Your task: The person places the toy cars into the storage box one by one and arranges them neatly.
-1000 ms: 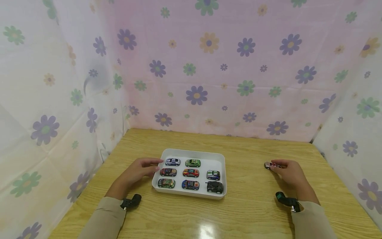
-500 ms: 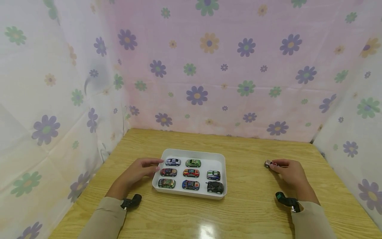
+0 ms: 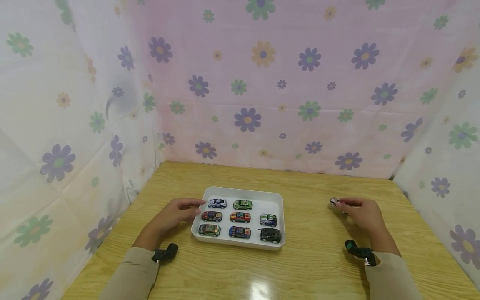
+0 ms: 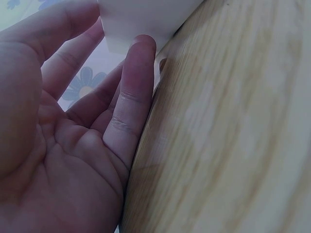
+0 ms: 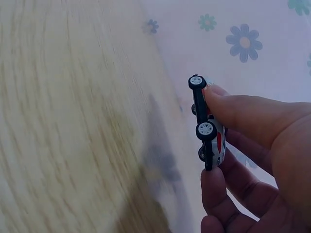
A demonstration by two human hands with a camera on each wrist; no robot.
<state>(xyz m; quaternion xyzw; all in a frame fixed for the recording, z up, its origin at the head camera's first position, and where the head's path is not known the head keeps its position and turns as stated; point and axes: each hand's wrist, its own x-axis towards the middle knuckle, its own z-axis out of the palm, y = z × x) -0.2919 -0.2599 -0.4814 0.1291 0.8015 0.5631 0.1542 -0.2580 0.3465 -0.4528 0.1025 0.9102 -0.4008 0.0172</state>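
My right hand (image 3: pixel 364 216) pinches a small toy car (image 5: pixel 198 104) between thumb and fingers, off the table on the right. In the right wrist view its dark underside and white-hubbed wheels face the camera, with white and red bodywork partly hidden by the hand. My left hand (image 3: pixel 173 215) rests at the left side of a white tray (image 3: pixel 268 205), its loosely extended fingers touching the wall. Inside the tray, several toy cars stand in columns, among them a green car (image 3: pixel 243 205), a red and yellow car (image 3: pixel 240 217) and a black car (image 3: pixel 269 235).
The tray stands on a wood-grain table (image 3: pixel 307 266). Its right column has a bare spot at the back, behind a white and green car (image 3: pixel 268 219). Flowered cloth (image 3: pixel 247 91) hangs at the back and both sides. A wrist camera (image 3: pixel 360 250) sits on each forearm.
The right hand has raised the toy car from the table, tilting it and shifting it slightly left. The left hand and the tray have stayed in place.
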